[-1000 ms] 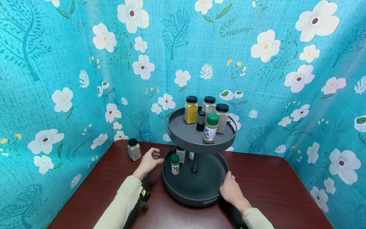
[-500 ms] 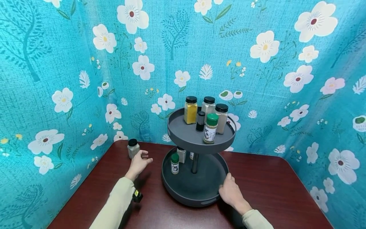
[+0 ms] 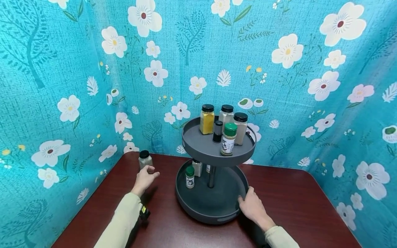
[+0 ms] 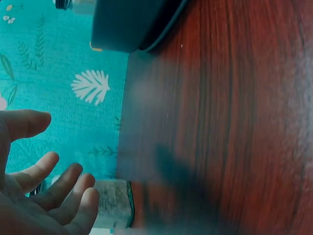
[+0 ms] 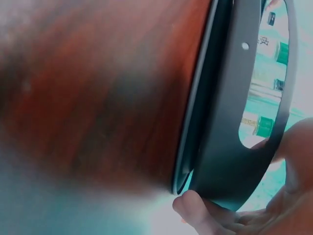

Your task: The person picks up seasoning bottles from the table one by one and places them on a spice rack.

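A black-lidded spice jar [image 3: 145, 161] with pale contents stands on the table at the left. My left hand [image 3: 145, 179] is just in front of it, fingers loosely bent and holding nothing. In the left wrist view the jar [image 4: 115, 203] shows partly behind those fingers; whether they touch cannot be told. My right hand [image 3: 253, 207] grips the right rim of the lower tray of a dark grey two-tier spice rack [image 3: 214, 203]. In the right wrist view, the thumb lies over the tray's rim [image 5: 222, 147] and a fingertip sits by its underside.
On the upper tray [image 3: 198, 144] stand a yellow-filled jar [image 3: 207, 120], a green-capped bottle [image 3: 228, 141] and several others. The lower tray holds another green-capped bottle [image 3: 190, 178] and containers near the post. A flowered blue curtain [image 3: 198, 51] hangs behind the dark red table [image 3: 279, 186].
My left hand has moved left, away from the rack, to in front of the jar on the table. The right hand stays at the lower tray's rim, its thumb slightly shifted.
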Tool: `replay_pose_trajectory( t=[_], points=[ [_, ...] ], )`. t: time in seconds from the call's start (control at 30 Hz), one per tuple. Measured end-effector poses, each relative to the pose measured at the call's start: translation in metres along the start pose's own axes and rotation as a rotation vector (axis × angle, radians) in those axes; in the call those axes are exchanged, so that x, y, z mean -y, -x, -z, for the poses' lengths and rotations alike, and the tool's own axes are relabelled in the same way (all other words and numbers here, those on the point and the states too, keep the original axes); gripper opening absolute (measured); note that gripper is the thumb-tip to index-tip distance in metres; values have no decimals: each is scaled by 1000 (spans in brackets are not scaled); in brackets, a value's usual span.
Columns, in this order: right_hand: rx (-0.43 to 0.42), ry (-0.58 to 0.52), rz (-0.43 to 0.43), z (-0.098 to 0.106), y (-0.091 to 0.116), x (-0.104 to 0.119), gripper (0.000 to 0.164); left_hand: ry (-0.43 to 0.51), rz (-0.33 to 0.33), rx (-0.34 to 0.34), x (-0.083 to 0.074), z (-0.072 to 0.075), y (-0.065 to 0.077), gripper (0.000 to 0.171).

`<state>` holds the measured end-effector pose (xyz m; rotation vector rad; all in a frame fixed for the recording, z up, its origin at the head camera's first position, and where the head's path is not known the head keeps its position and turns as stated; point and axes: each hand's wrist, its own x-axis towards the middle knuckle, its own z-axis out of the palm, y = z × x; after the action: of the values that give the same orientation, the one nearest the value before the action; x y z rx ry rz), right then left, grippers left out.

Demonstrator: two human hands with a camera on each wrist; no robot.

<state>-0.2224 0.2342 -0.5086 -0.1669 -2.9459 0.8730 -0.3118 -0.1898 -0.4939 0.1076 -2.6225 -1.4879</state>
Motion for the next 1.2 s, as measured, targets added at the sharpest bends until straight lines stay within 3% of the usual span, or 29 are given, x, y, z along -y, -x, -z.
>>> replay_pose_trajectory(
  t=[0.4,0.77,1.2],
  points=[
    [19,-25,35,3,-13,-10,62,-112,96,-98,9,7,-6,39],
    [68,-76,30,5,-23,-13,62,-89,175,-134,17,9,-18,56],
    [109,-127,27,7,-39,-19,62,-19,174,-114,21,11,-34,86]
  ],
)
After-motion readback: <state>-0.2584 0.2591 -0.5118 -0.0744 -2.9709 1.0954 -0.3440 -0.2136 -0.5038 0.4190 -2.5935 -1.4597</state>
